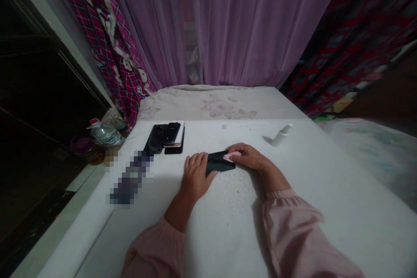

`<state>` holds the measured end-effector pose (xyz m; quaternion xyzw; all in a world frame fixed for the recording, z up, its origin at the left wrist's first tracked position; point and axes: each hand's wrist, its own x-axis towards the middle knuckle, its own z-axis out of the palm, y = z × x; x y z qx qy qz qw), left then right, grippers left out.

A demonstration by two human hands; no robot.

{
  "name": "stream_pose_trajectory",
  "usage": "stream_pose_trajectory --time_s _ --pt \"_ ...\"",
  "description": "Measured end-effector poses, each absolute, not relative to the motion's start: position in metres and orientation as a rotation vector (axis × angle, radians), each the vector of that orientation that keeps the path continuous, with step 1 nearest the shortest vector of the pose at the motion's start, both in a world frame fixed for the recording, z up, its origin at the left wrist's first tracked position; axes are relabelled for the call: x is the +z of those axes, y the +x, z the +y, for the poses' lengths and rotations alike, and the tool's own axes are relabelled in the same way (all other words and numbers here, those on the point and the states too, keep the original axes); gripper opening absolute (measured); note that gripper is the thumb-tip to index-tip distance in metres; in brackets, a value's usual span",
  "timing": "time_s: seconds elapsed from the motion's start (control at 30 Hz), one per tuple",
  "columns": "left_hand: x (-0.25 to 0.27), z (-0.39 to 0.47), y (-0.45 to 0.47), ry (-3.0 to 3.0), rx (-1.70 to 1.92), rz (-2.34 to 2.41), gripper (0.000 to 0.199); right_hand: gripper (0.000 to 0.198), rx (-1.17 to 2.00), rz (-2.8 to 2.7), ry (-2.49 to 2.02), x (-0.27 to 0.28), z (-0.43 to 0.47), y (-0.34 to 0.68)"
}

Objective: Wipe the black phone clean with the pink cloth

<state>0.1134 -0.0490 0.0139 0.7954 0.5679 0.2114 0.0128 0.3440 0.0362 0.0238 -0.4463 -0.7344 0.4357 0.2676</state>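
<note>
A black phone point(217, 163) lies flat on the white table in front of me. My left hand point(196, 176) grips its left end, fingers over the far edge and thumb at the near edge. At the other end, my right hand point(246, 156) pinches a small pink cloth point(232, 155) against the phone's surface. The right fingertips are partly hidden behind the cloth. Beyond my left hand rests a group of phones: a dark one point(153, 140) and a small black one point(171, 133) on top of a white one point(181, 132).
A white spray bottle point(282, 135) stands at the right. A blurred-out dark item point(130, 178) lies near the left table edge. Purple curtains point(228, 26) hang behind the table point(234, 234). A large plastic bottle point(106, 134) is on the floor side at left.
</note>
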Motion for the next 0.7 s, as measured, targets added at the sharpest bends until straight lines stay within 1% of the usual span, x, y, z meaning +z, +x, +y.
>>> stream_pose_trajectory --time_s 0.07,0.23,0.4,0.57,0.7 --pt "0.014 -0.049 0.114 2.474 0.661 1.764 0.052 0.031 1.088 -1.987 -1.251 0.02 0.038 0.342" --pt "0.016 -0.049 0.115 2.462 0.664 1.764 0.051 0.022 0.796 -2.043 -1.351 0.018 0.04 0.337" --pt "0.017 -0.05 0.116 2.457 0.664 1.764 0.051 0.022 0.675 -2.064 -1.411 0.02 0.039 0.331" --pt "0.017 -0.05 0.115 2.449 0.659 1.759 0.05 0.022 0.717 -2.066 -1.38 0.021 0.039 0.333" --pt "0.015 -0.05 0.114 2.459 0.646 1.764 0.052 0.025 0.945 -2.045 -1.27 0.02 0.039 0.338"
